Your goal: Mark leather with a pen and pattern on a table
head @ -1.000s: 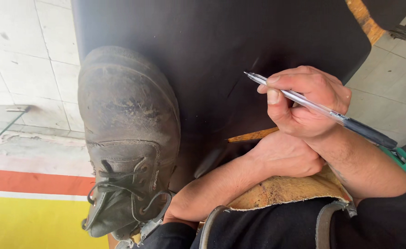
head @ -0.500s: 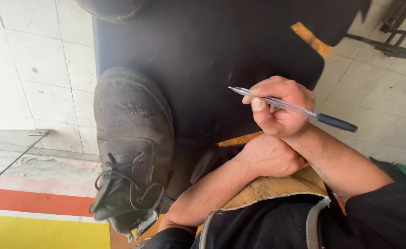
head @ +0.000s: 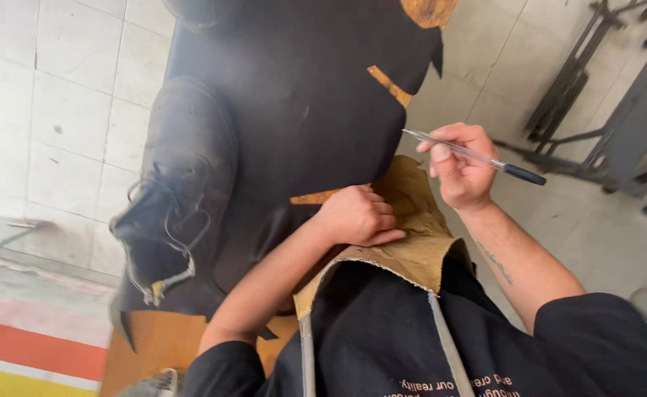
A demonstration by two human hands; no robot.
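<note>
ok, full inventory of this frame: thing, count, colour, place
large black leather sheet: 1, black with tan underside, spread over the floor at centre
worn lace-up boot: 1, dark grey, on the sheet's left edge
tan leather apron bib: 1, tan, at the person's chest
pale floor tiles: many, off-white, left and right
red and yellow floor stripes: 2, bottom left
dark metal stand frames: several, black, upper right
clear ballpoint pen with dark cap: 1, held in the right hand
left hand: 1, pressed on the sheet
right hand: 1, fingers around the pen
</note>
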